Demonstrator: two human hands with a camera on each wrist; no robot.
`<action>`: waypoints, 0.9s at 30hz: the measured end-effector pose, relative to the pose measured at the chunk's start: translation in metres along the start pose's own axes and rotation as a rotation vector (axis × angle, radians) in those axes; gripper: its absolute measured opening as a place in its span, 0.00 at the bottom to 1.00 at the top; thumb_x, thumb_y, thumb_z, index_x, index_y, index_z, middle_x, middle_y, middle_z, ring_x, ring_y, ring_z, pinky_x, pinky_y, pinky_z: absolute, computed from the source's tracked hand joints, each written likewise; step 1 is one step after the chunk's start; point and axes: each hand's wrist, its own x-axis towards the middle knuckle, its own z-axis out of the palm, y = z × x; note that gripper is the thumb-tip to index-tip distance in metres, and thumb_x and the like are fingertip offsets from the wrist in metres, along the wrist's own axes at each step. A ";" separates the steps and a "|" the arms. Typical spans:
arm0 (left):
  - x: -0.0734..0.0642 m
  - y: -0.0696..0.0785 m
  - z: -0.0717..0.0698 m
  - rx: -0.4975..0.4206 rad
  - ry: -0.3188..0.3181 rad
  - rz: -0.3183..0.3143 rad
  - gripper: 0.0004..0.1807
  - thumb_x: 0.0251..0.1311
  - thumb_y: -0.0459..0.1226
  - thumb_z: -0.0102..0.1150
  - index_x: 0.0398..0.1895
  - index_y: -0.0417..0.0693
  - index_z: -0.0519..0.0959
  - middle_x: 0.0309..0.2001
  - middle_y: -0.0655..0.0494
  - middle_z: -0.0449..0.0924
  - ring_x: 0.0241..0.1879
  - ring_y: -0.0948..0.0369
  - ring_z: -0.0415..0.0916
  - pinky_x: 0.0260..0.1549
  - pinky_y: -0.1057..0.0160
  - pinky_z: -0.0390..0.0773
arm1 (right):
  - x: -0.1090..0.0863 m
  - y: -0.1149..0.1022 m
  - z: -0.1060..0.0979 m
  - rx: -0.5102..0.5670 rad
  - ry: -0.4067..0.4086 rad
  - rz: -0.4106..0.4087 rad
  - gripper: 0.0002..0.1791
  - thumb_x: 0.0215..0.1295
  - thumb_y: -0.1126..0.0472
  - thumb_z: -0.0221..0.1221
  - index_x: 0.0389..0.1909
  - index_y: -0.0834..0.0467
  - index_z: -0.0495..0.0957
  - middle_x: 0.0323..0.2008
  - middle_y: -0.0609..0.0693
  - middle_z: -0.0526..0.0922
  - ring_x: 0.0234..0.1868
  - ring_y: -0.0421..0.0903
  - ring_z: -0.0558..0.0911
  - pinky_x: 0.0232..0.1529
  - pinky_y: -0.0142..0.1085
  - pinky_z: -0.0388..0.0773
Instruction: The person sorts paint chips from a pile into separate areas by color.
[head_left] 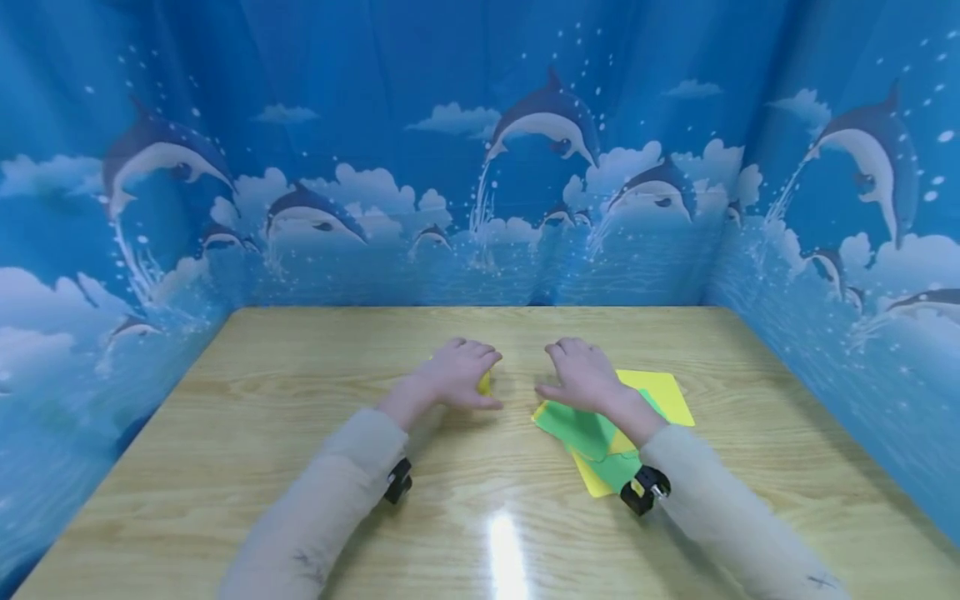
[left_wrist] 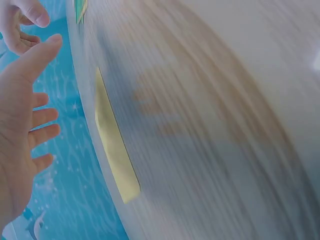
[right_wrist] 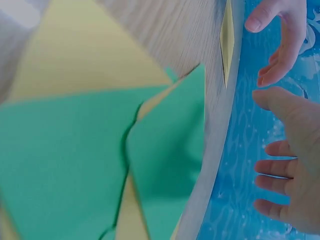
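Observation:
Above the table, my left hand [head_left: 459,375] is held with relaxed, spread fingers and nothing in its grasp. A yellow piece of paper or card [head_left: 484,384] lies below it, mostly covered by the hand in the head view. The left wrist view shows that yellow piece [left_wrist: 116,150] as a narrow strip on the wood, apart from the fingers. My right hand [head_left: 582,375], also with loosely spread fingers and holding nothing, hovers over the far left part of a loose pile. That pile has green sheets [head_left: 579,427] overlapping yellow sheets [head_left: 667,397]. One green sheet [right_wrist: 172,145] tilts up at its edge.
The wooden table [head_left: 300,450] reaches back to a blue curtain [head_left: 390,108] printed with dolphins, which also hangs along both sides. Each wrist carries a small black camera, one on the left sleeve [head_left: 330,492] and one on the right.

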 end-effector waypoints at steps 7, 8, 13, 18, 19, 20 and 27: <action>0.014 0.018 -0.001 0.017 0.053 0.052 0.43 0.52 0.66 0.51 0.62 0.45 0.66 0.58 0.51 0.70 0.59 0.54 0.64 0.60 0.52 0.60 | -0.021 0.017 -0.001 -0.020 0.015 0.026 0.40 0.54 0.41 0.61 0.58 0.67 0.67 0.53 0.63 0.71 0.55 0.60 0.70 0.49 0.55 0.69; 0.016 0.021 -0.001 0.030 0.057 0.060 0.43 0.51 0.66 0.51 0.62 0.45 0.66 0.58 0.52 0.70 0.59 0.54 0.65 0.59 0.52 0.61 | -0.025 0.018 -0.002 -0.024 0.012 0.028 0.40 0.53 0.41 0.61 0.58 0.67 0.67 0.53 0.63 0.71 0.55 0.60 0.70 0.49 0.55 0.69; 0.027 0.035 0.000 0.069 0.062 0.097 0.45 0.49 0.68 0.51 0.62 0.46 0.66 0.57 0.53 0.71 0.58 0.56 0.65 0.58 0.54 0.62 | -0.041 0.026 0.001 -0.052 -0.004 0.015 0.44 0.50 0.38 0.63 0.58 0.67 0.67 0.53 0.63 0.71 0.54 0.60 0.70 0.48 0.56 0.69; 0.036 0.049 0.003 0.051 0.052 0.128 0.47 0.45 0.70 0.53 0.63 0.48 0.65 0.57 0.54 0.69 0.58 0.56 0.65 0.58 0.56 0.62 | -0.055 0.032 0.008 -0.057 -0.049 0.015 0.47 0.48 0.35 0.62 0.58 0.68 0.67 0.54 0.63 0.70 0.55 0.60 0.69 0.47 0.57 0.70; 0.038 0.051 0.004 0.050 0.049 0.133 0.47 0.45 0.70 0.52 0.62 0.49 0.66 0.57 0.54 0.70 0.57 0.57 0.65 0.57 0.57 0.63 | -0.057 0.032 0.009 -0.054 -0.055 0.015 0.47 0.48 0.34 0.62 0.58 0.68 0.67 0.54 0.63 0.70 0.55 0.60 0.69 0.47 0.57 0.70; 0.040 0.053 0.004 0.049 0.045 0.139 0.47 0.45 0.70 0.52 0.62 0.49 0.66 0.57 0.55 0.70 0.57 0.57 0.65 0.57 0.58 0.63 | -0.059 0.033 0.010 -0.053 -0.060 0.014 0.47 0.48 0.34 0.62 0.58 0.68 0.67 0.54 0.62 0.70 0.55 0.60 0.69 0.46 0.56 0.71; 0.050 0.065 0.009 0.036 0.003 0.179 0.46 0.47 0.69 0.51 0.63 0.50 0.66 0.59 0.56 0.68 0.59 0.58 0.63 0.60 0.58 0.60 | -0.065 0.033 0.016 -0.024 -0.108 0.001 0.52 0.46 0.29 0.58 0.59 0.68 0.66 0.56 0.63 0.69 0.54 0.60 0.69 0.46 0.56 0.70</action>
